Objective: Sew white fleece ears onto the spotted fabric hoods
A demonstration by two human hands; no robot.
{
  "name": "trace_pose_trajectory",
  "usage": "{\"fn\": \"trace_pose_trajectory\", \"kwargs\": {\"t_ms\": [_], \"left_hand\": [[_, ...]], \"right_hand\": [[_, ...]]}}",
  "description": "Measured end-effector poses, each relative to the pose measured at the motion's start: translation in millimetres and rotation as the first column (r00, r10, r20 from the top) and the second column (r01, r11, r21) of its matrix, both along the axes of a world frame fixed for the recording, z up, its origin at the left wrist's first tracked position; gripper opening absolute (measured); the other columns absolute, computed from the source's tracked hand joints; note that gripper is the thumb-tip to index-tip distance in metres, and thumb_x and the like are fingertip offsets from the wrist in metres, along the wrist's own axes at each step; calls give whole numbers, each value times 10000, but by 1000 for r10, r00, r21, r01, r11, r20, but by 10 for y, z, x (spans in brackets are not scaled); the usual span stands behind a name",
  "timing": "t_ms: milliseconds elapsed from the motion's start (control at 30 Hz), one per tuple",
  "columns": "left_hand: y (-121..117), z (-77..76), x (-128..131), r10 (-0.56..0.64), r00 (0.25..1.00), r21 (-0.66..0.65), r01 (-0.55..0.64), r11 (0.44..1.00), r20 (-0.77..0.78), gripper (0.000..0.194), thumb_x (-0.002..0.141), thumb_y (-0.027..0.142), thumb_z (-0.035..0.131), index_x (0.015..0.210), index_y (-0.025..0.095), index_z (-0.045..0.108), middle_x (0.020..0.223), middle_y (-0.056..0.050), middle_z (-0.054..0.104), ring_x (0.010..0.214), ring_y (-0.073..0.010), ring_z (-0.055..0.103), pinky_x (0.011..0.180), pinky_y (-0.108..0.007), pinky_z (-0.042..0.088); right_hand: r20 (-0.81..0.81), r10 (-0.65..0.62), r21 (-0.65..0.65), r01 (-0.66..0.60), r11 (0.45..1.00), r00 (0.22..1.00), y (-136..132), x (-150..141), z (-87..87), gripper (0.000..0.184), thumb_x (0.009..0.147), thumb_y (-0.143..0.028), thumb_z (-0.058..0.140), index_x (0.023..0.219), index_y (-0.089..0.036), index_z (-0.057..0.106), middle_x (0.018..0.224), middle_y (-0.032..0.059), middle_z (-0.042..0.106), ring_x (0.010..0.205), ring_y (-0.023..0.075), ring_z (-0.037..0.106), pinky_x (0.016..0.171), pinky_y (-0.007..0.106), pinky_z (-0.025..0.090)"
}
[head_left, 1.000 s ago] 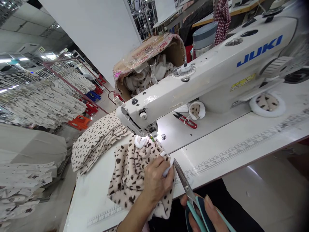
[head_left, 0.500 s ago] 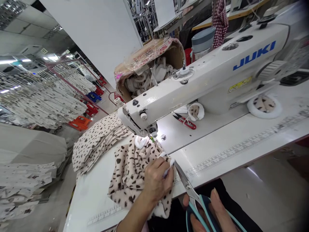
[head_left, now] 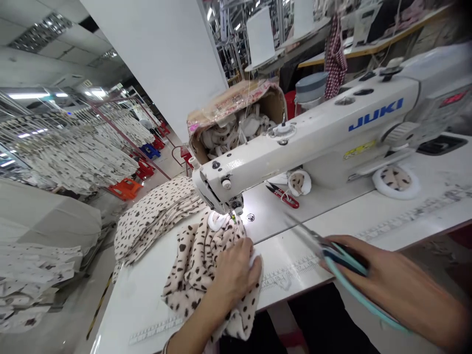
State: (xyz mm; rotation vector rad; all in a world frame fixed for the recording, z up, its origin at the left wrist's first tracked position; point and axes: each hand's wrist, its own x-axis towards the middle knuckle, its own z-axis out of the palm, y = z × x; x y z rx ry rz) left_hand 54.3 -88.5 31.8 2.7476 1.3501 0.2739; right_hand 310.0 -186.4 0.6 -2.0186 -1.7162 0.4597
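My left hand (head_left: 233, 273) lies on a cream fleece piece with dark brown spots (head_left: 199, 265), fingers curled and pinching its white edge just in front of the needle of the white JUKI sewing machine (head_left: 306, 140). My right hand (head_left: 387, 280) grips large scissors with teal handles (head_left: 334, 255). The blades are blurred and point left over the table, to the right of the fabric.
A stack of spotted fabric (head_left: 155, 216) lies left of the machine. Behind it stands an open cardboard box of fleece parts (head_left: 236, 123). Red thread snips (head_left: 282, 194) and round spotted pieces (head_left: 396, 179) rest under the machine arm. The table (head_left: 147, 300) carries printed rulers.
My right hand has lifted the scissors up and to the right, away from the fabric edge. My left hand has stayed on the fabric. The camera has tilted a little upward.
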Motion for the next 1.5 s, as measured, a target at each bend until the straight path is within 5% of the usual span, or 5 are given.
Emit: {"fn": "trace_pose_trajectory", "kwargs": {"t_ms": [300,500,733,967,1500], "left_hand": [[14,40,-108,-48,997,-123,55,991,62,76,957,194,393,900,196,443,883,-46,583,709,-190,563,594,-283,379],[63,-42,-203,-39,984,-187,73,980,177,111,976,231,357,893,203,424,848,-31,544,696,-177,526,610,-288,379],[147,-34,-222,-94,993,-177,104,979,65,91,956,238,458,873,202,473,815,-6,560,652,-159,511,559,-273,346],[139,-122,-217,-129,982,-131,147,980,137,269,996,222,371,748,195,473,745,6,519,642,-142,496,560,-259,341],[122,-1,-315,3,937,-299,109,948,349,44,802,155,539,805,197,528,755,11,591,692,-157,543,619,-259,384]], "right_hand": [[334,91,172,-155,973,938,738,-215,250,386,904,-199,394,1219,-131,607,1023,178,636,966,337,584,767,432,446],[-399,254,-185,-348,919,881,586,-885,295,317,825,-491,576,819,-186,663,673,54,658,674,225,611,556,292,393],[-516,437,-129,-572,810,736,855,-970,240,327,875,-337,474,573,-211,472,484,-37,539,401,106,459,468,247,299],[-351,505,-51,-554,831,789,709,-983,206,413,840,-199,472,568,-209,161,485,-49,256,489,115,255,520,290,184],[412,109,0,-120,993,904,1726,-302,455,293,909,-414,561,1024,-148,607,1016,63,630,906,191,602,807,390,477]]}}
